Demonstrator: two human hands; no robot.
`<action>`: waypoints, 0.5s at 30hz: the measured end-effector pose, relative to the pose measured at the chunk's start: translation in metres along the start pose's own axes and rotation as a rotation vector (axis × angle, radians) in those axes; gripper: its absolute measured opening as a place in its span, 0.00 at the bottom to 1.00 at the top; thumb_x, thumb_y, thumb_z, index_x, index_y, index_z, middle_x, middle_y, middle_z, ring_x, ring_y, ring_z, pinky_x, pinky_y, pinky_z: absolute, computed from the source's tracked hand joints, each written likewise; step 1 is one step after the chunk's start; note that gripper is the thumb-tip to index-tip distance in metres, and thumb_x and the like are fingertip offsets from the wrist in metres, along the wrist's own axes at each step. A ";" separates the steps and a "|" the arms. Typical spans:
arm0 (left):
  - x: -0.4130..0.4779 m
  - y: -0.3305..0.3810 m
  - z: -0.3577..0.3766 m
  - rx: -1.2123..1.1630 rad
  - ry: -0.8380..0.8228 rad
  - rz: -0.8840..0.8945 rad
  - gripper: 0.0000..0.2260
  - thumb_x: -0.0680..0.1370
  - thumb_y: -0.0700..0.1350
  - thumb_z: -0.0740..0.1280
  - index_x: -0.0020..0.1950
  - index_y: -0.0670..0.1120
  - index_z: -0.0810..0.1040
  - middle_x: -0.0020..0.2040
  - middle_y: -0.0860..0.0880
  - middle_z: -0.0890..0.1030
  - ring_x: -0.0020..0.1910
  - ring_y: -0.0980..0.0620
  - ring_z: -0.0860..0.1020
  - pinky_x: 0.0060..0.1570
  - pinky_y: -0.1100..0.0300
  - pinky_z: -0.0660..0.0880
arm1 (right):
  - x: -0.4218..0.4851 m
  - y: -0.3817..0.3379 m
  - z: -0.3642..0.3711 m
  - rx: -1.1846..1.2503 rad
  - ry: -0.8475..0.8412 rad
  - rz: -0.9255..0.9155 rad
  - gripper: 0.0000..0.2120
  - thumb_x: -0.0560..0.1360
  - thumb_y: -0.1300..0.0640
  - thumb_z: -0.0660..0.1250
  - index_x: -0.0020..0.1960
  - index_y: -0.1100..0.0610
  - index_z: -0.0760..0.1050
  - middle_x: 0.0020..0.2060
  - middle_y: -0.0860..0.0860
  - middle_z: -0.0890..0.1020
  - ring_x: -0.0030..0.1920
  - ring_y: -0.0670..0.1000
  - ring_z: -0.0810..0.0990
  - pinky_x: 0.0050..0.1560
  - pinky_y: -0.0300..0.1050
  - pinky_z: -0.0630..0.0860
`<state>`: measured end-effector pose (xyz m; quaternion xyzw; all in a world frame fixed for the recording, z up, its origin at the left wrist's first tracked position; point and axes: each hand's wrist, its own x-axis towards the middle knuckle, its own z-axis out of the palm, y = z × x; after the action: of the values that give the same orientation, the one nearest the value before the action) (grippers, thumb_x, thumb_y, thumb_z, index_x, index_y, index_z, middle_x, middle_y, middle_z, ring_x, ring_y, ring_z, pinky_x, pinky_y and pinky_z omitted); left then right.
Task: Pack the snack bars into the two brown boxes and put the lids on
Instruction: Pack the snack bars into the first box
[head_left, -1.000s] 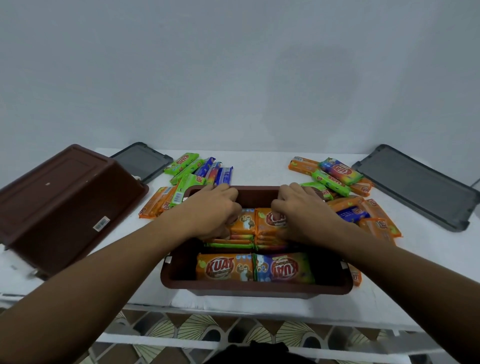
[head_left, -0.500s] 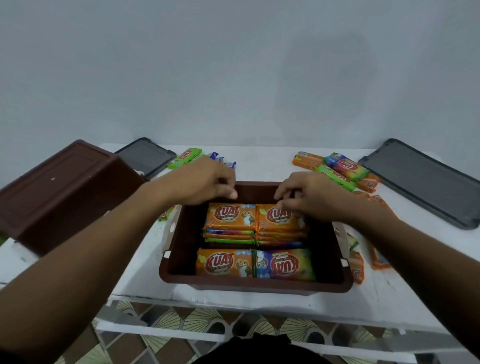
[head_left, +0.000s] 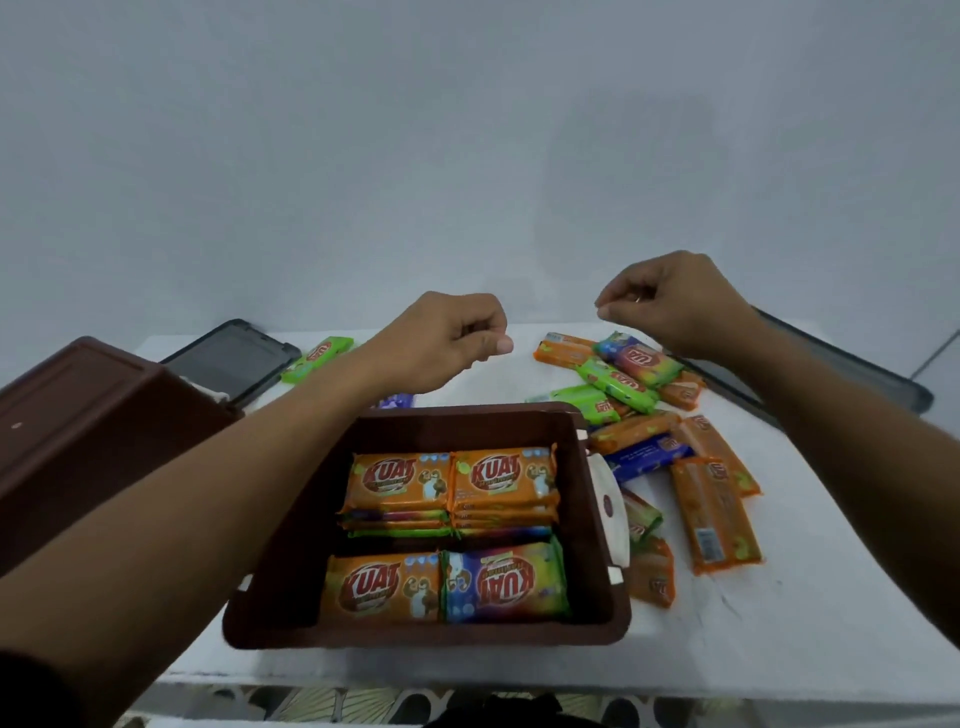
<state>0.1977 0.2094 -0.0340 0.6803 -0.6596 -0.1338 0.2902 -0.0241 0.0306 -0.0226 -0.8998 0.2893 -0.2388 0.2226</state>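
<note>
An open brown box (head_left: 597, 618) stands at the table's front, holding stacked orange and multicoloured snack bars (head_left: 452, 483). A second brown box (head_left: 78, 441) lies upside down at the left. Loose snack bars (head_left: 711, 499) are scattered to the right of the open box, and a few more (head_left: 317, 358) lie behind my left arm. My left hand (head_left: 447, 343) hovers above the box's far edge with curled fingers, holding nothing. My right hand (head_left: 670, 301) is raised over the right pile, fingers curled, empty too.
Two dark grey lids lie flat on the white table: one lid (head_left: 228, 358) at the back left, another lid (head_left: 831, 379) at the back right. A pale wall stands close behind the table. The table's front edge (head_left: 467, 680) runs just below the open box.
Both hands have lifted out of the open box and moved apart, the right one up and to the right. The bars they were pressing stay stacked in the box.
</note>
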 end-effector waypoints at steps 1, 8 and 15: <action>0.009 0.002 0.003 -0.002 0.003 0.003 0.08 0.81 0.47 0.70 0.46 0.45 0.79 0.40 0.47 0.82 0.39 0.51 0.80 0.44 0.54 0.77 | 0.003 0.006 -0.003 0.003 0.004 0.013 0.02 0.74 0.56 0.75 0.46 0.52 0.86 0.40 0.47 0.85 0.42 0.43 0.81 0.42 0.35 0.73; 0.082 -0.001 0.024 0.010 0.034 -0.081 0.04 0.79 0.42 0.72 0.46 0.43 0.81 0.41 0.44 0.82 0.36 0.55 0.80 0.39 0.61 0.74 | 0.029 0.055 -0.002 -0.001 -0.043 0.091 0.01 0.73 0.57 0.76 0.44 0.54 0.86 0.36 0.46 0.83 0.37 0.37 0.78 0.33 0.21 0.67; 0.141 -0.017 0.060 0.144 -0.103 -0.119 0.06 0.79 0.37 0.69 0.52 0.46 0.84 0.44 0.54 0.81 0.45 0.53 0.79 0.45 0.65 0.74 | 0.052 0.105 0.021 -0.115 -0.209 0.227 0.01 0.72 0.59 0.75 0.43 0.56 0.86 0.41 0.50 0.86 0.39 0.44 0.81 0.33 0.34 0.72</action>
<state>0.1914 0.0581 -0.0633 0.7297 -0.6399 -0.1380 0.1978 -0.0180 -0.0733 -0.0801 -0.8927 0.3773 -0.1001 0.2253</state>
